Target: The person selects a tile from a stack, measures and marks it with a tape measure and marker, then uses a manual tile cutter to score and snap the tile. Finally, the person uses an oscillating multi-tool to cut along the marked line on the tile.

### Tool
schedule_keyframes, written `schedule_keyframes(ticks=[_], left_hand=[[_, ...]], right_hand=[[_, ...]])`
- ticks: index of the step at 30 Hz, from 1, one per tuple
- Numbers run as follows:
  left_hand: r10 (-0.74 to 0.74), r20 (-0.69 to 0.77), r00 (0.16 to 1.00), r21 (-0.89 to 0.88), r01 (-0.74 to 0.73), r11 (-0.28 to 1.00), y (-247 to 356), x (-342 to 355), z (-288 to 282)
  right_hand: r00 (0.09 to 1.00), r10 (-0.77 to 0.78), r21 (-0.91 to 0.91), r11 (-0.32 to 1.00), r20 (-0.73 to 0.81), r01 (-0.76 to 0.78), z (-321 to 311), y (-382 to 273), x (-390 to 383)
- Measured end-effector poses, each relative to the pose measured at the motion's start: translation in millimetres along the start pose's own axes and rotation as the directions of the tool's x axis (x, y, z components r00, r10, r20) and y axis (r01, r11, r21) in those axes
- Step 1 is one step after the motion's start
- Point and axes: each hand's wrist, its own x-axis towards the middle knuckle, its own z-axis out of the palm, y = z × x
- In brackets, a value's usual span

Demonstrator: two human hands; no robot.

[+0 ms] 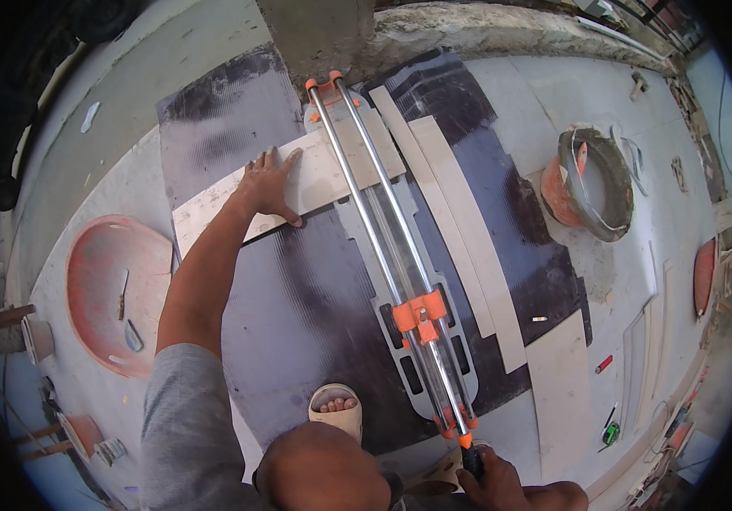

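Observation:
A manual tile cutter (378, 213) with two chrome rails and orange fittings lies slanting across dark ribbed sheets. Under its rails, toward the far end, a long pale tile (319, 179) sits crosswise and reaches out to the left. My left hand (265, 186) rests flat on this tile with its fingers spread, left of the rails. At the near end, my right hand (493, 481) is closed around the cutter's black handle (472, 460). The orange sliding carriage (419, 315) is in the nearer half of the rails.
Narrow pale tile strips (459, 230) lie right of the cutter, with a wider tile piece (557, 392) nearer. A mortar-caked bucket (591, 183) stands far right. At left lies a reddish basin (97, 289) holding small tools. My sandalled foot (336, 407) is beside the cutter.

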Motion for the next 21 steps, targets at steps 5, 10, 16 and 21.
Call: schedule_keyframes(ticks=[5, 10, 16, 21], left_hand=[[0.000, 0.024, 1.000, 0.036, -0.001, 0.999, -2.3, 1.2, 2.5], [-0.008, 0.013, 1.000, 0.033, 0.007, 0.999, 0.4, 2.6, 4.6], [-0.026, 0.016, 1.000, -0.009, 0.026, 1.000, 0.2, -2.3, -1.2], [-0.057, 0.029, 0.998, -0.013, 0.057, 0.998, 1.1, 0.6, 2.9]], right_hand=[[1.000, 0.014, 0.045, 0.999, 0.006, -0.014, -3.4, -6.7, -3.1], [1.000, -0.007, 0.015, 1.000, 0.004, 0.007, -4.2, -1.2, -1.2], [0.999, -0.002, -0.070, 0.998, 0.036, 0.005, -1.3, 3.8, 3.1], [0.999, -0.049, -0.042, 0.998, -0.011, 0.048, 2.7, 6.6, 2.8]])
